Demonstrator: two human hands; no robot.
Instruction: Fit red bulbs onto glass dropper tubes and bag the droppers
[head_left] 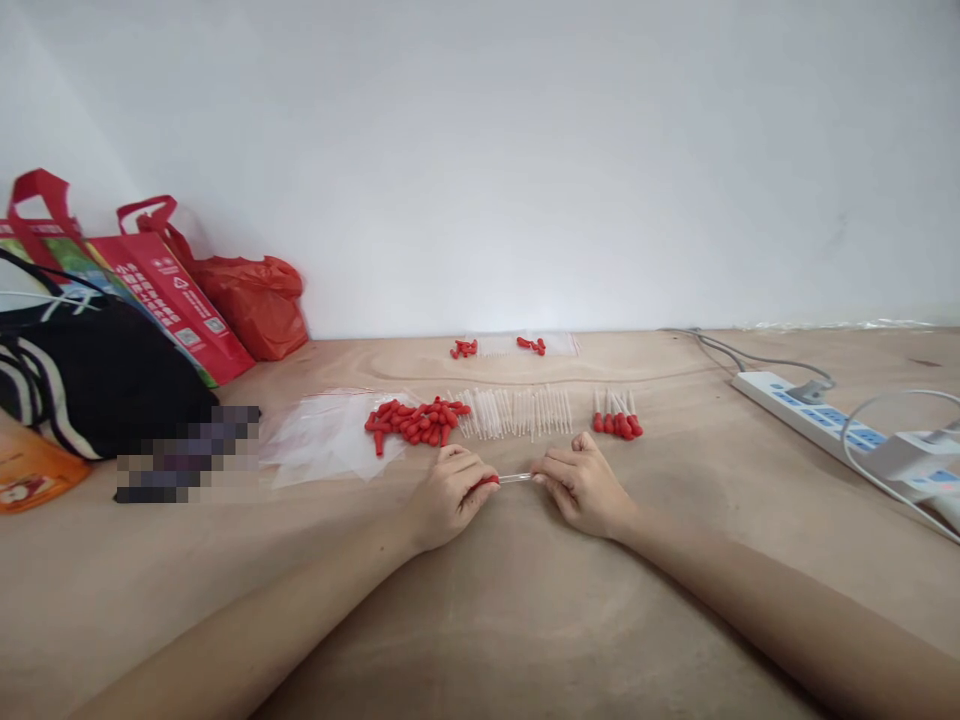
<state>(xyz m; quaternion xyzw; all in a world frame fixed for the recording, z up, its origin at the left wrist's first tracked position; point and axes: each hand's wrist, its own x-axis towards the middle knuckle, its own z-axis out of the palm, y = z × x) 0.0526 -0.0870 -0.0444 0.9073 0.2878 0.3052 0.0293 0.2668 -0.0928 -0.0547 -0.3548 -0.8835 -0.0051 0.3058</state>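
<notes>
My left hand point(451, 497) is closed around a red rubber dropper bulb point(489, 480), mostly hidden by the fingers. A clear dropper tube point(515, 478) runs from the bulb's mouth to my right hand point(582, 488), which pinches its other end. Tube and bulb meet end to end; how deep the tube sits I cannot tell. Just beyond my left hand lies a heap of red bulbs point(420, 420). Rows of loose clear tubes point(517, 412) lie beside the heap. Past my right hand are several droppers with red bulbs on them point(617, 415).
Clear plastic bags point(322, 435) lie left of the heap. Near the wall is another bag point(499, 344) with red bulbs by it. A white power strip point(810, 412) with cables stands right. Shopping bags point(172, 300) and a black bag point(105, 360) fill the left side.
</notes>
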